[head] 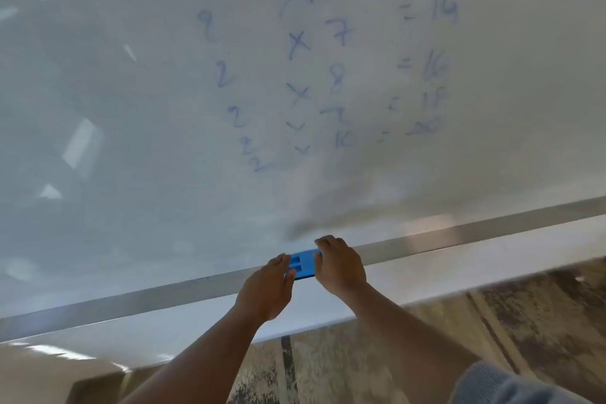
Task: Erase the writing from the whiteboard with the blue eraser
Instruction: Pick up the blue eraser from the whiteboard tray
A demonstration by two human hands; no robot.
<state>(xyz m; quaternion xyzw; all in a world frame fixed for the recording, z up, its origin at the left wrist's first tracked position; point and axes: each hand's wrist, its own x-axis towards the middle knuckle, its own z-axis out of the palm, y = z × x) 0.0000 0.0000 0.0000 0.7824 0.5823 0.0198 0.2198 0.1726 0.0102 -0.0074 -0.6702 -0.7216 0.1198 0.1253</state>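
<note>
The blue eraser (303, 264) sits at the whiteboard's bottom edge, on the metal ledge (459, 234). My left hand (269, 289) grips its left end and my right hand (339, 264) grips its right end, with fingers curled over the top. The whiteboard (131, 141) fills the upper view. Blue handwritten sums (331, 82), columns of 2, x, numbers and results, run down its middle. A smeared grey patch (334, 203) lies on the board just above the eraser.
Below the board's white lower frame (492, 259) is mottled brown flooring (541, 321). A grey sleeve (498, 384) shows at the bottom right. Reflections of ceiling lights spot the board's left side.
</note>
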